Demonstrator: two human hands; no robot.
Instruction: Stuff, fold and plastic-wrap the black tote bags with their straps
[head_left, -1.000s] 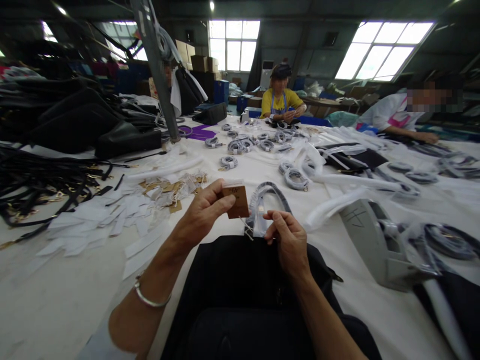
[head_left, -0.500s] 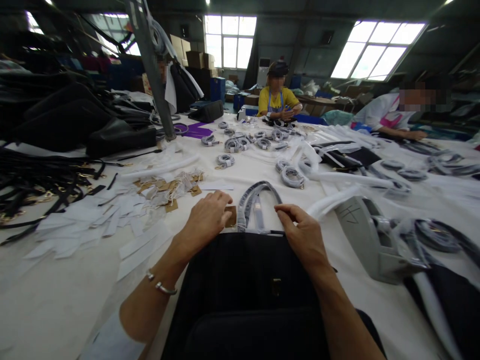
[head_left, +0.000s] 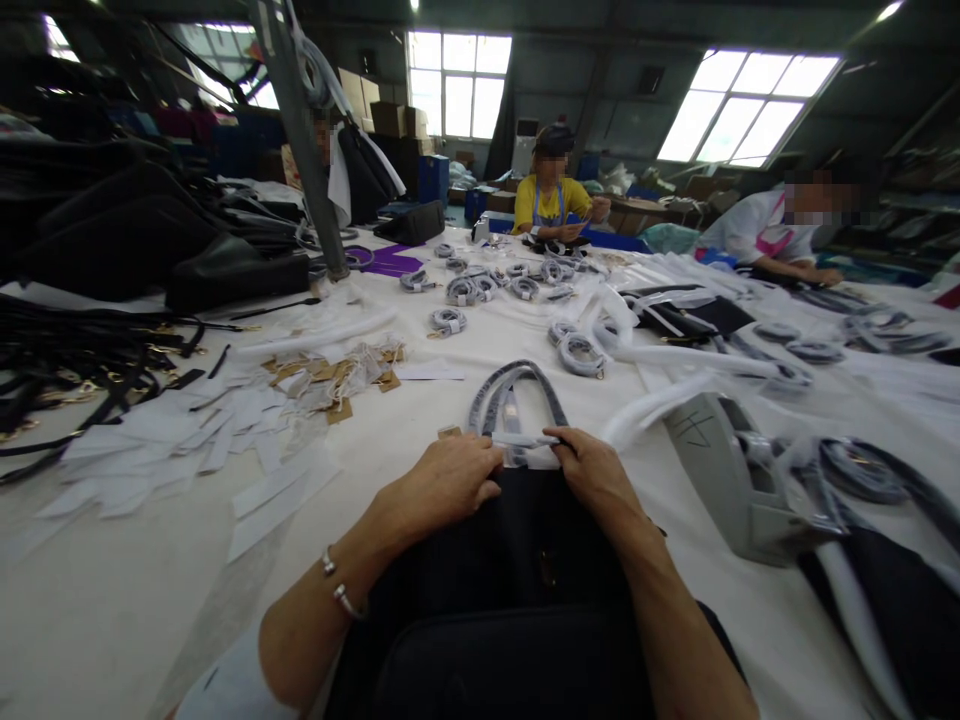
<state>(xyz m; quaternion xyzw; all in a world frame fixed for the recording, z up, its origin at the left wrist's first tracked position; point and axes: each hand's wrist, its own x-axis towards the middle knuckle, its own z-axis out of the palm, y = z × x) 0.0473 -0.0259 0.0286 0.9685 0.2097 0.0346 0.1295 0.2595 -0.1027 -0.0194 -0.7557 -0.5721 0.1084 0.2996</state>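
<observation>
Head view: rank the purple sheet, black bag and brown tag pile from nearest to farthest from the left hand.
1. Black bag: under the left hand.
2. Brown tag pile: ahead, leftward.
3. Purple sheet: ahead, slightly left, farthest.

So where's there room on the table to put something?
The white tabletop looks bare at near left, this side of the white paper strips, and between the right forearm and grey dispenser. It's crowded with black straps at left and coiled straps beyond the black bag.
</observation>
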